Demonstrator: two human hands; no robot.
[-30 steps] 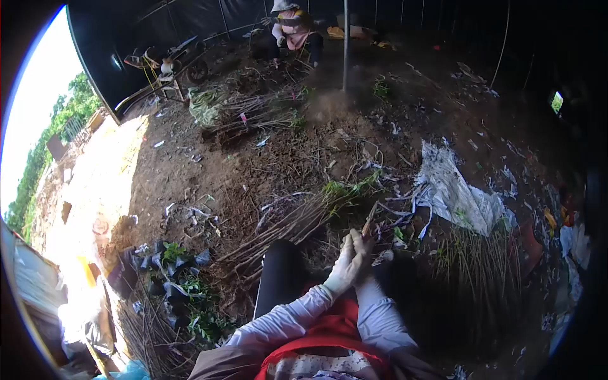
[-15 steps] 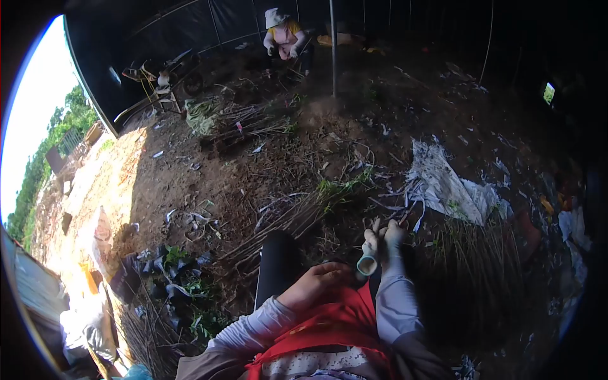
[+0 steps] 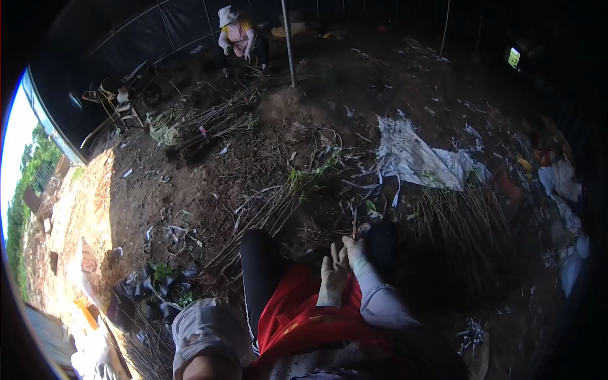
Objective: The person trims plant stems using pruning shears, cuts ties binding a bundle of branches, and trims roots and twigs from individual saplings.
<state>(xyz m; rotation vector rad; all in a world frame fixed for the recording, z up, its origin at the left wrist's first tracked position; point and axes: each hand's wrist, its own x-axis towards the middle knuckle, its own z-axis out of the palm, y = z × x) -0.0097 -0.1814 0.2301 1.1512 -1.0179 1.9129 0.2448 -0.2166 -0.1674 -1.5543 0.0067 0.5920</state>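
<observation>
My right hand (image 3: pixel 356 252), in a pale glove, is closed over my lap around a slim pointed tool (image 3: pixel 354 218) that looks like pruning shears. Beside it, over the red apron (image 3: pixel 288 301), is a loose pale glove (image 3: pixel 332 277) with its fingers pointing up and its greenish cuff towards me. Whether the right hand grips this glove or only touches it, I cannot tell. My left arm is folded back at the lower left, its grey sleeve bunched. Of my left hand (image 3: pixel 204 368), only a bit of bare skin shows at the bottom edge; the fingers are hidden.
Bundles of thin cut stems (image 3: pixel 465 218) lie to the right, with more stems (image 3: pixel 275 206) in front of my knees. A white sack (image 3: pixel 415 155) is spread on the soil. Farther back, a person (image 3: pixel 237 38) crouches near a metal pole (image 3: pixel 288 44).
My bare left hand has left the glove's cuff and drawn back to the lower left. The loose glove and my right hand are now closer to me. The view has shifted right.
</observation>
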